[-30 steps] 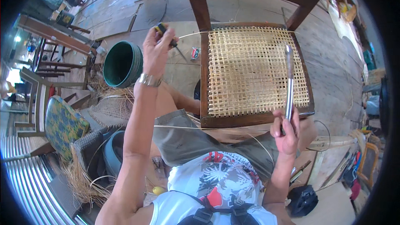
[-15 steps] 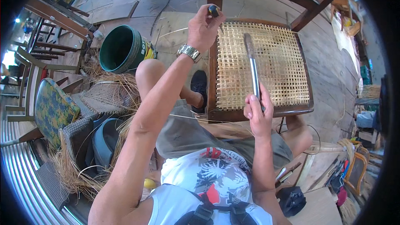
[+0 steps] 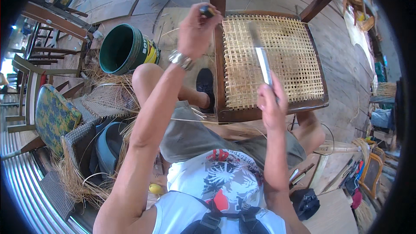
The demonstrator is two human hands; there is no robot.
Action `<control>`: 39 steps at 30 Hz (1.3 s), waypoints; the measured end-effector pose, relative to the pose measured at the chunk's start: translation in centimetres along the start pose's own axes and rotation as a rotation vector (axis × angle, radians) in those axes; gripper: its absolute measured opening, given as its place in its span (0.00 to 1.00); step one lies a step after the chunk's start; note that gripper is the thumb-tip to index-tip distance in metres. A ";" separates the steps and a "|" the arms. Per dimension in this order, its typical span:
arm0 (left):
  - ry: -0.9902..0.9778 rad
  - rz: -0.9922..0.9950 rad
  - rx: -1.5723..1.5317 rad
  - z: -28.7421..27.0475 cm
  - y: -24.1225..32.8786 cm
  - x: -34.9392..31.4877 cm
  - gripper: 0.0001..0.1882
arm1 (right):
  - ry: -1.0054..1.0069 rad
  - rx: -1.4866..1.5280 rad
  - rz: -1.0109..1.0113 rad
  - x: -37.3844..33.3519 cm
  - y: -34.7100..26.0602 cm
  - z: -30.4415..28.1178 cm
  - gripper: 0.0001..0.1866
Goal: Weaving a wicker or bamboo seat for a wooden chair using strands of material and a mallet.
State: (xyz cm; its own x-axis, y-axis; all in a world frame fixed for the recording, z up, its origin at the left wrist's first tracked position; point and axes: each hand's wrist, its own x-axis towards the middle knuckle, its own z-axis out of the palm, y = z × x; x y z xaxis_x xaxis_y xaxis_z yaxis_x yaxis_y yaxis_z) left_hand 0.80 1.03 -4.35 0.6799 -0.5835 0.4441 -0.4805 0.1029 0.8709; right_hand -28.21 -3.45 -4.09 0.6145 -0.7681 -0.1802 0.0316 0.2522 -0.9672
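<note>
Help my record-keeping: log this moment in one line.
left hand: holds dark-handled tool; right hand: holds silvery tool; woven chair seat: in front

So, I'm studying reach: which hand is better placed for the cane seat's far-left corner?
Left, likely: the left hand holds a black-handled tool near that corner; the right hand is by the front edge.

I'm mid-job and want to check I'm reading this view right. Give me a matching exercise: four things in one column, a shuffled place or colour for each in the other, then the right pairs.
Things:
1. metal bar
2. watch
3. bucket
4. dark handle

Places and colours:
A. dark green inside
B. in the left grip
C. in the right grip
D. around the left wrist

Pairs: 1-C, 2-D, 3-A, 4-B
</note>
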 end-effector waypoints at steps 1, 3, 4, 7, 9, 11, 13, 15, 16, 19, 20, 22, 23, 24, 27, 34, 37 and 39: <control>0.014 -0.012 -0.107 -1.5 1.3 -0.9 0.12 | 0.030 0.060 -0.036 -1.6 -0.6 -1.3 0.27; 0.078 -0.073 -0.310 -5.1 4.9 -3.5 0.11 | 0.050 0.129 -0.081 -4.9 -1.5 -5.0 0.27; 0.129 -0.131 -0.409 -6.7 6.3 -5.3 0.11 | 0.042 0.134 -0.085 -6.7 -1.7 -7.0 0.27; 0.148 -0.255 -0.413 -10.0 7.5 -10.0 0.14 | 0.124 0.125 -0.001 -11.7 -1.9 -10.6 0.27; 0.147 -0.335 -0.442 -10.4 7.6 -11.7 0.14 | 0.095 -0.030 0.132 -14.0 -2.3 -11.8 0.27; 0.123 -0.365 -0.420 -9.3 7.3 -12.4 0.14 | 0.138 -0.043 0.230 -16.5 -1.6 -11.8 0.27; 0.043 -0.368 -0.337 -8.0 7.0 -12.0 0.14 | 0.128 -0.094 0.372 -17.9 -1.6 -11.2 0.26; 0.022 -0.342 -0.318 -5.7 7.7 -11.1 0.14 | -0.022 -0.297 0.380 -18.4 -1.2 -10.9 0.26; 0.017 -0.310 -0.299 -4.6 8.0 -10.7 0.14 | -0.093 -0.391 0.389 -17.9 -1.3 -9.7 0.26; 0.001 -0.224 -0.309 -1.7 6.0 -9.4 0.14 | -0.234 -0.336 0.292 -16.5 -0.5 -6.8 0.26; -0.005 -0.173 -0.270 -1.0 5.6 -9.0 0.13 | -0.258 -0.313 0.252 -16.1 0.1 -5.9 0.25; -0.043 -0.157 -0.235 -0.3 5.4 -8.8 0.14 | -0.273 -0.259 0.264 -15.4 0.8 -4.5 0.25; -0.070 -0.163 -0.196 -0.2 5.4 -8.9 0.15 | -0.296 -0.211 0.277 -15.2 0.9 -4.2 0.25; -0.097 -0.167 -0.157 -0.1 5.8 -8.8 0.15 | -0.289 -0.207 0.276 -15.1 1.0 -4.3 0.25; -0.118 -0.149 -0.250 -1.1 8.8 -9.7 0.17 | -0.451 -0.236 0.223 -15.1 1.0 -4.4 0.26; -0.314 -0.289 -0.251 -2.2 10.9 -13.4 0.18 | -0.444 -0.294 0.293 -15.2 -0.2 -6.4 0.26; -0.241 -0.318 -0.328 -1.9 10.9 -13.3 0.16 | -0.323 -0.376 0.185 -16.5 -0.2 -7.9 0.26; -0.187 -0.329 -0.363 -1.6 11.0 -13.2 0.16 | -0.204 -0.364 0.244 -17.0 -0.6 -8.5 0.26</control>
State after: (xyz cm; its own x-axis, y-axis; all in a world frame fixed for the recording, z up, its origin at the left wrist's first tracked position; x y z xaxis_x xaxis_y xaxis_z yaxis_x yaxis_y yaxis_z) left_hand -12.52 11.14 -0.31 0.6358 -0.7627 0.1181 -0.0127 0.1427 0.9897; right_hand -45.36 4.46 -1.94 0.7130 -0.5713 -0.4065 -0.3885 0.1606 -0.9073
